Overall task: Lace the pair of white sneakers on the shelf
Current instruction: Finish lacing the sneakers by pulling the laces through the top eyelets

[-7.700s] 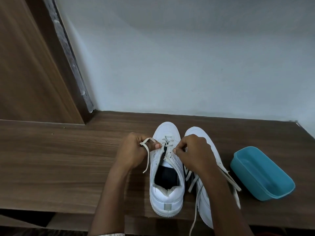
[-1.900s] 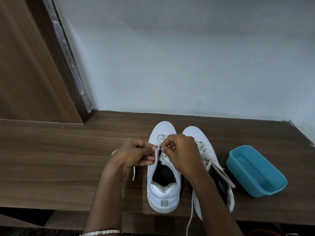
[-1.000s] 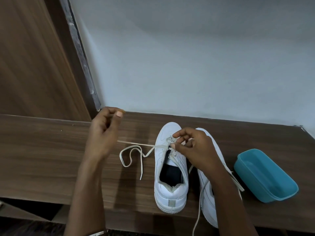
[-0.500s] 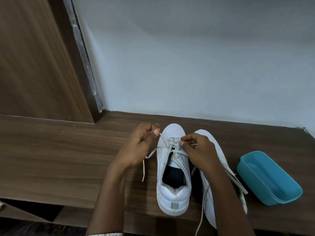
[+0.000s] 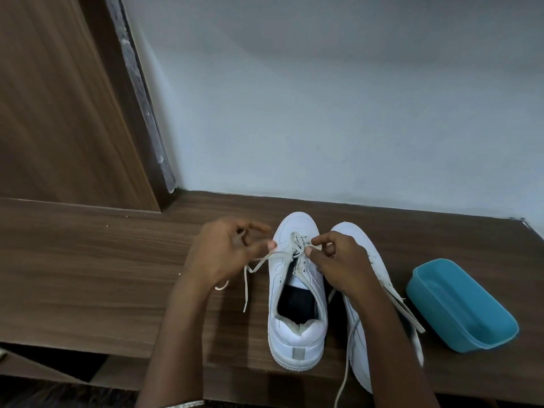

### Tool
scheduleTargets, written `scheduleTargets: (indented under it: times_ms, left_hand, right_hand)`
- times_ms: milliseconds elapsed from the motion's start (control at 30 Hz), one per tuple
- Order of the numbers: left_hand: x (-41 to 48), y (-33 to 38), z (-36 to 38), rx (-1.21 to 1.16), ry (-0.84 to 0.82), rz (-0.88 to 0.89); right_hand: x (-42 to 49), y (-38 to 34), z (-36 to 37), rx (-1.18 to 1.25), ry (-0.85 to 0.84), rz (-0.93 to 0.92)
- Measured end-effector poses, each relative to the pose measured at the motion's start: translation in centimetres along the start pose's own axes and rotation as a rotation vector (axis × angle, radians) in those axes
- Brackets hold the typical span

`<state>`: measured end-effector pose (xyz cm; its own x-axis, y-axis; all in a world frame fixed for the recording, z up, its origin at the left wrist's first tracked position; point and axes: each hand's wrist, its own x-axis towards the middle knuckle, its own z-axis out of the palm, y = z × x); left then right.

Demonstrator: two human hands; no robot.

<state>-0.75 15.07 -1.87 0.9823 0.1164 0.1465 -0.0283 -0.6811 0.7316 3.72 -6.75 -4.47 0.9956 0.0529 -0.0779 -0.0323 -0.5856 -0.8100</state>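
Two white sneakers are standing side by side on a wooden shelf (image 5: 88, 275), toes pointing at the pale wall (image 5: 323, 113). The left hand (image 5: 226, 254) is pinching a lace (image 5: 259, 262) beside the first sneaker (image 5: 297, 337) — its fingers are showing blurred — while the right hand (image 5: 338, 263) is pinching the same lace at the upper eyelets. The second sneaker (image 5: 357, 354) is lying partly under the right forearm, its loose lace (image 5: 342, 384) dangling over the shelf edge. A blue tub (image 5: 459, 307) is sitting just beside it.

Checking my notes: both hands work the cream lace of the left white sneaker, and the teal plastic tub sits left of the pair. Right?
No. The head view shows the teal plastic tub right of the pair, beside the right white sneaker, not left. The rest holds.
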Motion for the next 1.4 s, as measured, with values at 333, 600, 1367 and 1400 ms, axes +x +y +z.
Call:
scheduleTargets:
  times_ms: [333, 600, 1367, 1400]
  left_hand:
    - [0.2, -0.1, 0.8, -0.304, -0.094, -0.005]
    - [0.6, 1.8, 1.5, -1.211, 0.113, -0.198]
    - [1.1, -2.1, 3.1, -0.079, -0.219, 0.063]
    - [1.1, -2.4, 3.2, -0.077, -0.252, 0.072]
  right_hand:
    - [-0.2, -0.4, -0.6, 0.237, -0.093, -0.005]
    - [-0.4, -0.4, -0.7, 0.009, -0.261, -0.075]
    - [-0.7, -0.4, -0.5, -0.036, -0.237, -0.113]
    - [-0.7, -0.3, -0.5, -0.032, -0.235, -0.114]
